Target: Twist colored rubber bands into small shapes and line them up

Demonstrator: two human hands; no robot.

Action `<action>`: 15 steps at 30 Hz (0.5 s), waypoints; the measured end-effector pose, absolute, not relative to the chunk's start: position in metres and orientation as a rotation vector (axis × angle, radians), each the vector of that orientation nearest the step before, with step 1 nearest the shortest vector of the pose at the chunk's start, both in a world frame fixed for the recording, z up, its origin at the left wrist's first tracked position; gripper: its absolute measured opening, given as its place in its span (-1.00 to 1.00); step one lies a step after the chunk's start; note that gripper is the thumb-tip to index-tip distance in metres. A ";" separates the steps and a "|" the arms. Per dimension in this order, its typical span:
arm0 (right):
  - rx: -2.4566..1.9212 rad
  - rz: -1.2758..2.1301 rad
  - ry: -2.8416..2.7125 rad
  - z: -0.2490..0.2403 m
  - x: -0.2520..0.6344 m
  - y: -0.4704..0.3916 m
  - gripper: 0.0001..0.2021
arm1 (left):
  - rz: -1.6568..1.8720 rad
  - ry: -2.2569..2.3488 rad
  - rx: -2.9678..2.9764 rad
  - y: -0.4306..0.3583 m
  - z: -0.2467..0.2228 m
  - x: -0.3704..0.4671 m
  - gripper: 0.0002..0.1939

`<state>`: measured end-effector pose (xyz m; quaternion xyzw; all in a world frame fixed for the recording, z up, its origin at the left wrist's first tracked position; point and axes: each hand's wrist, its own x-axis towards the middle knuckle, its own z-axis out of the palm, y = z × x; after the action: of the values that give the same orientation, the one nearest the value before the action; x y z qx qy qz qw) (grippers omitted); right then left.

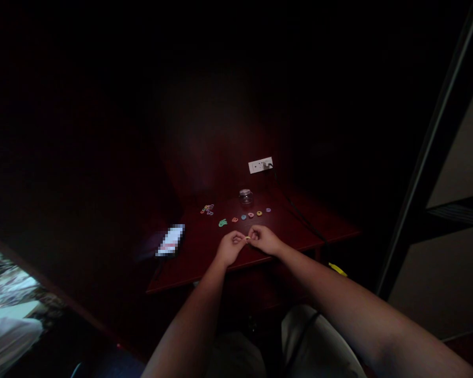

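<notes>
Over the front part of the dark red desk (pixel 205 257), my left hand (pixel 232 247) and my right hand (pixel 263 240) meet fingertip to fingertip. Both are closed in a pinch on a small yellow elastic band (pixel 248 238), mostly covered by the fingers. Just beyond them runs a row of small bands in colour groups: green bands (pixel 223 223), orange bands (pixel 235 220), a blue band (pixel 243 217), pink bands (pixel 251 215), yellow bands (pixel 259 213) and purple bands (pixel 268 210). A loose mixed pile of bands (pixel 207 209) lies farther left.
A clear jar with a pale lid (pixel 245 197) stands behind the row. On the left lies a lit phone (pixel 171 240), its screen blurred. A white wall socket (pixel 260 165) holds a plug, whose dark cable (pixel 299 212) crosses the desk's right side. Something yellow (pixel 338 269) shows beyond the front edge.
</notes>
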<state>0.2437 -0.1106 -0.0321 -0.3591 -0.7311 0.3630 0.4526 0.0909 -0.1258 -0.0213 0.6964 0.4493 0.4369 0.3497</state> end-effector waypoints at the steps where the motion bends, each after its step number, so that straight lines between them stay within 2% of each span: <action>1: -0.887 0.900 -1.810 -0.031 0.244 -0.111 -0.89 | 1.134 1.168 1.803 -0.126 -0.022 0.091 -0.81; 15: -0.928 0.833 -1.815 -0.030 0.246 -0.112 -0.95 | 1.074 1.072 1.809 -0.130 -0.022 0.090 -0.81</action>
<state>0.2462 -0.1122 -0.0297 -0.3758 -0.7349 0.3374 0.4526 0.0898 -0.1296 -0.0218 0.7086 0.4198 0.4206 0.3805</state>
